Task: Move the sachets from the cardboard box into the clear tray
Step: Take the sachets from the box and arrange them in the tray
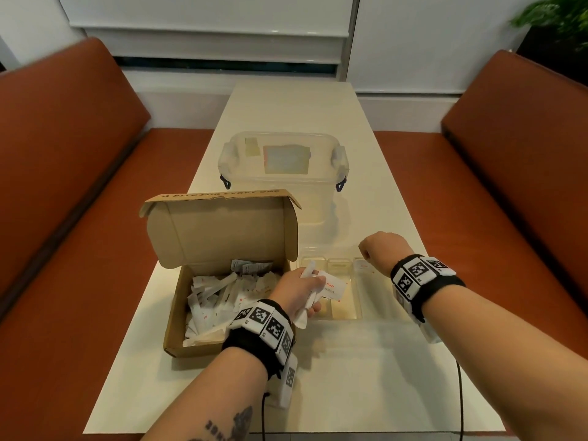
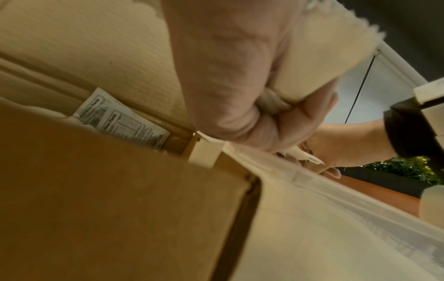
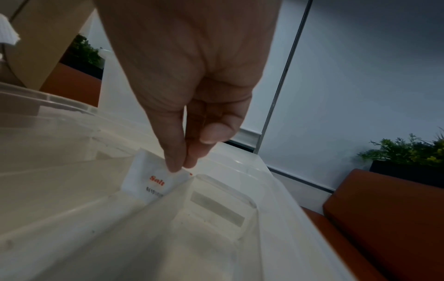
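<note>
The open cardboard box [image 1: 178, 316] holds several white sachets [image 1: 219, 294] at the table's left. Right beside it lies the clear tray [image 1: 345, 315] with its compartments. My left hand [image 1: 305, 291] hovers over the tray's left end and grips a bunch of sachets [image 1: 332, 286]; in the left wrist view the fingers [image 2: 240, 95] are curled round the bunch [image 2: 312, 66]. My right hand [image 1: 375, 249] is over the tray's right side. Its thumb and fingertips [image 3: 175, 163] pinch the top edge of a salt sachet [image 3: 146, 180], which stands in a tray compartment [image 3: 216, 237].
A clear lidded storage container [image 1: 283, 167] stands just behind the box and tray. The box's lid [image 1: 222, 227] stands upright at the back. Orange benches [image 1: 79, 186] [image 1: 509, 192] flank the narrow white table [image 1: 334, 377]. Cables trail off the table's near edge.
</note>
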A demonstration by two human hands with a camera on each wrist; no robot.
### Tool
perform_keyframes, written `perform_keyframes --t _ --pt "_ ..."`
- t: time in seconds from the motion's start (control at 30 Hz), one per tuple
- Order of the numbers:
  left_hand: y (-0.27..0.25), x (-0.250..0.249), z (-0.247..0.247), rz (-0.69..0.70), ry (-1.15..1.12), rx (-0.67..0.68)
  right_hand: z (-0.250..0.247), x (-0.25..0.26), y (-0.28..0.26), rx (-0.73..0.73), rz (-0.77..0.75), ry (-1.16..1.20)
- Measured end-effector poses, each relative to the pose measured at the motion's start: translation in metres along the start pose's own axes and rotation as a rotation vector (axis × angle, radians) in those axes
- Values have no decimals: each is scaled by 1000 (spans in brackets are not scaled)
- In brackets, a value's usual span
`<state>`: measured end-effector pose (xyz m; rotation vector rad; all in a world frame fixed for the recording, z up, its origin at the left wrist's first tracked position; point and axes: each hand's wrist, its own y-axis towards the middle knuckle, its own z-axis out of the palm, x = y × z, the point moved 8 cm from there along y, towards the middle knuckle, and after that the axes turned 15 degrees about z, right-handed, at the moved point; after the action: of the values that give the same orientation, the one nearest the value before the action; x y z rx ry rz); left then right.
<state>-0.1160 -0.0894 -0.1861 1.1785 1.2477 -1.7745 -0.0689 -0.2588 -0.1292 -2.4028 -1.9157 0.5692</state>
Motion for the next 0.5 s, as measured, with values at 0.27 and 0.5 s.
perform_keyframes --t 0.27,0.5 --pt "0 -3 2 52 18 5 -13 15 -15 169 -81 632" --pt "-1 -7 4 122 -47 -34 -4 35 -29 383 -130 800"
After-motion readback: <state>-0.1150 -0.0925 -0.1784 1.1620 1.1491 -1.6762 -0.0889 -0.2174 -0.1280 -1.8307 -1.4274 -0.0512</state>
